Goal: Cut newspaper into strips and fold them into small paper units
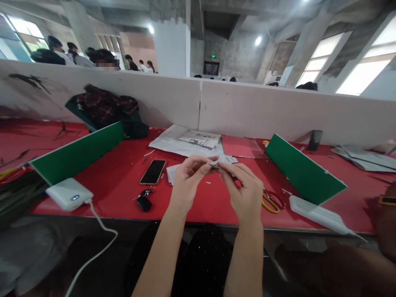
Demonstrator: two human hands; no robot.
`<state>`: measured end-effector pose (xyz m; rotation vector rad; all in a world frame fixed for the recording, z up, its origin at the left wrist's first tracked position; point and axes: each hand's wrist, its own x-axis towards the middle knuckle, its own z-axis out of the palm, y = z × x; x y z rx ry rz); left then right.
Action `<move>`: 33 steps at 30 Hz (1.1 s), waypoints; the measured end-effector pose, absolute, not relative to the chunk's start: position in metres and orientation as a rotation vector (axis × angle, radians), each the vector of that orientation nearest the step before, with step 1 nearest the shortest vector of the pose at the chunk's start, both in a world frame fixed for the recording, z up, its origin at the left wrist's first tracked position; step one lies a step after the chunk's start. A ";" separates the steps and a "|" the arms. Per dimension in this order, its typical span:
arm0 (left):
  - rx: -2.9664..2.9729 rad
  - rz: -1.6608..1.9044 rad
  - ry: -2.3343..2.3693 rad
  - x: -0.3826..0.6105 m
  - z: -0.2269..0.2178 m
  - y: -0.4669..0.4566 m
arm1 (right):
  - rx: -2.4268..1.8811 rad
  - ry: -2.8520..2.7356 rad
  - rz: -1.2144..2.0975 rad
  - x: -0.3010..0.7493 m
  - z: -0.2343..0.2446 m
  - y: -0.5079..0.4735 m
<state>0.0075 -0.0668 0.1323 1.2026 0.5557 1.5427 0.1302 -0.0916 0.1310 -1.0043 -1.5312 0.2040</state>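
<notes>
Between the fingertips of both hands is a small folded piece of newspaper, raised over the red table. My left hand pinches it from the left, and my right hand grips its right side. Fingers cover most of the paper, so its full shape is hidden. Behind my left hand lies some cut paper, partly covered. Scissors with yellow and red handles rest just right of my right wrist. Larger newspaper sheets are spread beyond both hands.
A phone, keys and a white power bank with a cable lie to the left. Green boards stand at both sides. A second white device sits right, beside another person's arm. A white partition runs behind.
</notes>
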 end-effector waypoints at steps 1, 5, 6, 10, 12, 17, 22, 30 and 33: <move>1.213 1.552 0.551 0.008 0.133 -0.067 | -0.999 -1.524 0.211 0.130 0.131 -0.092; 1.301 1.624 0.610 0.007 0.136 -0.072 | -0.985 -1.501 0.351 0.132 0.132 -0.093; 1.332 1.647 0.633 0.007 0.137 -0.074 | -0.982 -1.493 0.411 0.134 0.132 -0.094; 1.455 1.676 0.690 0.004 0.141 -0.080 | -0.921 -1.438 0.543 0.140 0.132 -0.100; 1.491 1.641 0.703 0.003 0.142 -0.081 | -0.893 -1.463 0.549 0.140 0.135 -0.104; 1.484 1.616 0.686 0.002 0.141 -0.078 | -0.956 -1.585 0.477 0.137 0.141 -0.111; 1.418 1.569 0.602 0.003 0.137 -0.076 | -0.956 -1.555 0.479 0.136 0.141 -0.110; 1.396 1.516 0.536 0.004 0.137 -0.075 | -0.938 -1.506 0.467 0.134 0.141 -0.110; 1.383 1.516 0.602 0.003 0.137 -0.074 | -0.970 -1.503 0.464 0.134 0.140 -0.109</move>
